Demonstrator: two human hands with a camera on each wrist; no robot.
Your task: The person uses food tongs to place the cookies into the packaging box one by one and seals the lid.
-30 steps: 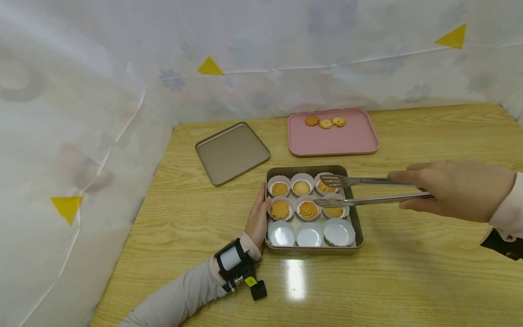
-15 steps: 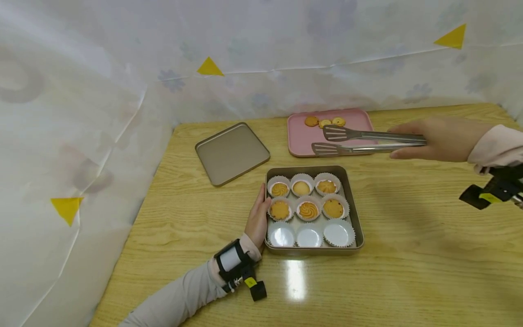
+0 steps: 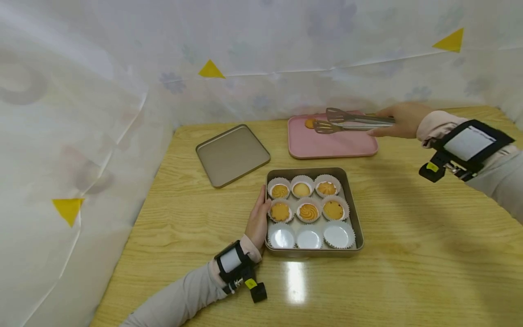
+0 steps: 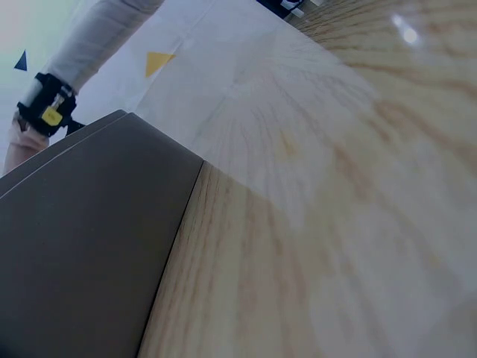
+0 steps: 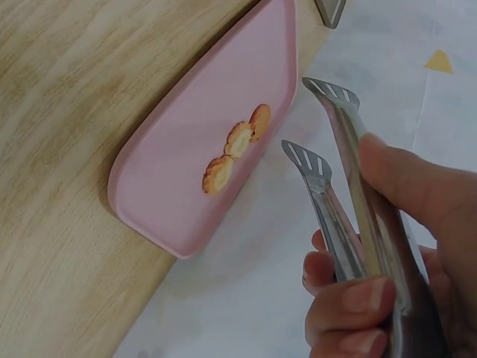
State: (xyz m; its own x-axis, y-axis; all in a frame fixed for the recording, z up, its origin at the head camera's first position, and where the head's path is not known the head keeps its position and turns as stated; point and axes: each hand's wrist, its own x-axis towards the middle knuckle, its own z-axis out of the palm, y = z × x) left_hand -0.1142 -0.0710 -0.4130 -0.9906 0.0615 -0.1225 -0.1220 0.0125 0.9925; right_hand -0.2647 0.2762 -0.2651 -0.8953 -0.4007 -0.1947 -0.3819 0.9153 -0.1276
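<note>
On my head feed I count one metal pan (image 3: 313, 253) in the middle of the tabletop (image 3: 196, 227). Nine paper cups (image 3: 309, 237) sit in it, three rows of three; the far six hold one cookie (image 3: 308, 211) each, while the near three show shiny white bottoms. The left hand (image 3: 257, 221) grips the pan's left wall, thumb at the rim and fingers along the outside. Far and to the left lies one flat metal tray (image 3: 233, 156); to its right, one pink tray (image 3: 333, 147). The right hand (image 3: 402, 120) reaches in from the right with one pair of tongs (image 3: 369, 120), whose tips screen part of the pink tray from me. I also get two wrist straps (image 3: 230, 260) and, on the pale sheet (image 3: 245, 27), three yellow triangles (image 3: 68, 211).

My left wrist feed gives the pan's dark outer wall on the tabletop, plus one sleeve (image 4: 100, 37) with its strap.

On my right wrist feed, three cookies lie in a line on the pink tray, neighbours touching. The right hand's fingers are wrapped around the tongs; the two slotted tips stand parted and appear clear of the cookies.
</note>
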